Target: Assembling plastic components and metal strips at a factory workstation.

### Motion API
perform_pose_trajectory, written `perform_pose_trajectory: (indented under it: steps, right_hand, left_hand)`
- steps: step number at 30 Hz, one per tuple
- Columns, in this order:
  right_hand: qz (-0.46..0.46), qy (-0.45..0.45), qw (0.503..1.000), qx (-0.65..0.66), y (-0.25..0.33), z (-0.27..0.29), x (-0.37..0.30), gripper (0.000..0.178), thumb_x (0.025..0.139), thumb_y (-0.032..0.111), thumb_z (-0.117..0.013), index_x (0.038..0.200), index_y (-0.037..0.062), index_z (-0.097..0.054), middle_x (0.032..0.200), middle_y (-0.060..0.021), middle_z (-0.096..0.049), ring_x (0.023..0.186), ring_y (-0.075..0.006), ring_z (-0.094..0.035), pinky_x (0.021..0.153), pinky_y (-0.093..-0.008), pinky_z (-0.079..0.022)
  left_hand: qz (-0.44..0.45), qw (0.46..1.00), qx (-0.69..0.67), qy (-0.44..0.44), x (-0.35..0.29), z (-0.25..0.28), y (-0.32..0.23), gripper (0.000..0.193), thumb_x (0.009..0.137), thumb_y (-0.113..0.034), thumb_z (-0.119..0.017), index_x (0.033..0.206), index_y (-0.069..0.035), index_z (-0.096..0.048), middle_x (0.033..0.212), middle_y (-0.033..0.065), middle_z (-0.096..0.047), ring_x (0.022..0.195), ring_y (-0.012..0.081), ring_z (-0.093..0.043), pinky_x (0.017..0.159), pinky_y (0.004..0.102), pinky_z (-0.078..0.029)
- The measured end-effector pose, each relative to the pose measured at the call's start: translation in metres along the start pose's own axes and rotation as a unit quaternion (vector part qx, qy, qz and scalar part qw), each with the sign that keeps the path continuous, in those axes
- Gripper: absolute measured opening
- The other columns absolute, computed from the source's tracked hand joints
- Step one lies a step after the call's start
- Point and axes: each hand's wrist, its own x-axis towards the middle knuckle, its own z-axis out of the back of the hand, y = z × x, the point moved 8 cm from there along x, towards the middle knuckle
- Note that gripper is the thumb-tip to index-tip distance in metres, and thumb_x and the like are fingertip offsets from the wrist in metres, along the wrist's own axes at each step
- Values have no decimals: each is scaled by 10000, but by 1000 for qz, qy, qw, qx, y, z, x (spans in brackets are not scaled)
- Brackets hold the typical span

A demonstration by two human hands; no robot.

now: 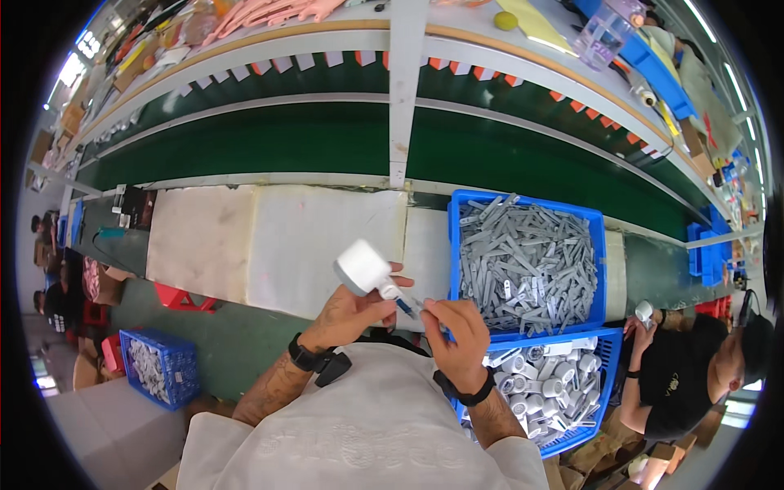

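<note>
A white handheld device with a drum-shaped head [363, 266] and a narrow handle is in my left hand [347, 314], its head tilted up to the left. The fingers of that hand are closed round the neck and handle. A dark, greyish inset shows along the handle. At the handle's lower end my right hand [459, 335] is closed in a pinch; whatever lies between its fingertips is too small to make out. Right of my hands, a blue bin [454, 269] holds many grey strip-shaped parts [531, 261]. Closer to me, a blue basket [606, 367] is filled with similar white devices [543, 388].
Pale sheets [318, 237] cover the bench left of the bins. A grey post [406, 98] and a shelf with mixed goods stand beyond. At right a co-worker [686, 367] holds a white device. A blue crate [163, 367] and a red stool [184, 298] are at left.
</note>
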Motion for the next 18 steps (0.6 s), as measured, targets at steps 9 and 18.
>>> perform_pose_trajectory:
  steps: [9, 18]
  right_hand:
    - [-42, 57, 996, 58, -5, -20, 0, 273, 815, -47, -774, 1070, 37, -731, 949, -111, -719, 789, -264, -667, 670, -331, -521]
    - [-29, 80, 996, 8, -8, -37, -4, 393, 815, -45, -768, 1191, 64, -728, 986, -89, -631, 862, -250, -619, 720, -341, -521]
  left_hand:
    - [31, 999, -8, 21, -4, -6, 15, 536, 1013, -24, -556, 1516, -36, -371, 1346, 93, -611, 893, 120, -617, 806, 301, -562]
    - [11, 1000, -7, 0, 1, 2, 19, 483, 1023, -69, -578, 1472, -18, -409, 1367, 107, -605, 958, 127, -642, 818, 298, -573]
